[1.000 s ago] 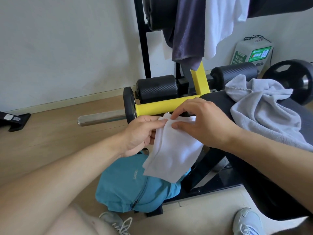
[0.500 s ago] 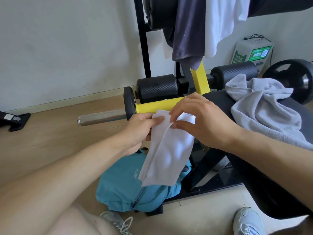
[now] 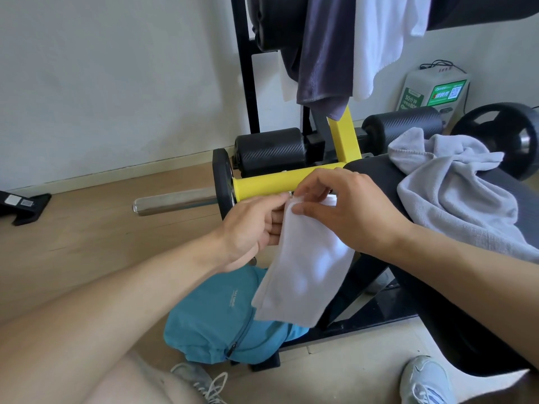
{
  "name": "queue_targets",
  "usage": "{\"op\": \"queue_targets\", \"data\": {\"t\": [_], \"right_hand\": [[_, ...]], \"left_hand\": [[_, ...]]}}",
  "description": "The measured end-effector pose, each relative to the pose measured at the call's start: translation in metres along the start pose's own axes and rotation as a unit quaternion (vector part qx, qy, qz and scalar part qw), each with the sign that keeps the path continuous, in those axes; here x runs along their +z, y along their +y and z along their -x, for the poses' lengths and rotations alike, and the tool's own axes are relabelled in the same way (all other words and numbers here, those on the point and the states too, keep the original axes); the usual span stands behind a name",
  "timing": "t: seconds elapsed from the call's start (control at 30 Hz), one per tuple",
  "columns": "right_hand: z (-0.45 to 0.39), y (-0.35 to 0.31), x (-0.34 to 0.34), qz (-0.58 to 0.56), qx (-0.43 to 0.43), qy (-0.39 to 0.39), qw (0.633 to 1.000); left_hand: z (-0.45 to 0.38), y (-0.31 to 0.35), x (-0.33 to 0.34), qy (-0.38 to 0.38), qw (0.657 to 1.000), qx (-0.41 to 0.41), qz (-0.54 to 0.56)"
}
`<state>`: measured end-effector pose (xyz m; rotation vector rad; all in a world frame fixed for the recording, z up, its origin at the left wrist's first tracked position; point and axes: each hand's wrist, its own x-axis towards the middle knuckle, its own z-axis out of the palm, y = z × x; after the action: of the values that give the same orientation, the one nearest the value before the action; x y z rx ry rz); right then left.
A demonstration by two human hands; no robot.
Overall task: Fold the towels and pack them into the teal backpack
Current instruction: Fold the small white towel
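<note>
Both hands pinched the top edge of the white towel (image 3: 306, 266), left hand (image 3: 250, 228) beside right hand (image 3: 347, 208), so the narrow fold hung straight above the teal backpack (image 3: 215, 319) on the floor, probably for folding again.

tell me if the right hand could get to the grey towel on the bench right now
Probably yes: the grey towel lies uncovered on the bench beside the right hand, nothing between. But that hand is pinching the white towel and would need to let go.
</note>
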<state>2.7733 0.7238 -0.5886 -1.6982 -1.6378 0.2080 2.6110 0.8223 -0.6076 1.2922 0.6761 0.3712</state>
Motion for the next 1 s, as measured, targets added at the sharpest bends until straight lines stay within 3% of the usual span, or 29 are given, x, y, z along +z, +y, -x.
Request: {"op": "queue_targets", "data": {"t": [0.1,0.47,0.73,1.0], "right_hand": [[0.000,-0.001,-0.001,0.009,0.019,-0.010,1.000],[0.001,-0.002,0.001,0.027,-0.043,-0.034,0.998],[-0.002,0.001,-0.010,0.040,-0.034,-0.031,0.998],[-0.001,-0.001,-0.008,0.024,-0.023,0.000,0.999]], "left_hand": [[0.001,0.000,0.001,-0.002,1.000,-0.015,0.010],[-0.001,0.002,0.001,-0.007,0.999,-0.052,0.005],[-0.007,0.001,-0.006,0.076,0.988,0.085,-0.100],[-0.001,0.002,-0.002,0.060,0.983,0.121,-0.122]]}}
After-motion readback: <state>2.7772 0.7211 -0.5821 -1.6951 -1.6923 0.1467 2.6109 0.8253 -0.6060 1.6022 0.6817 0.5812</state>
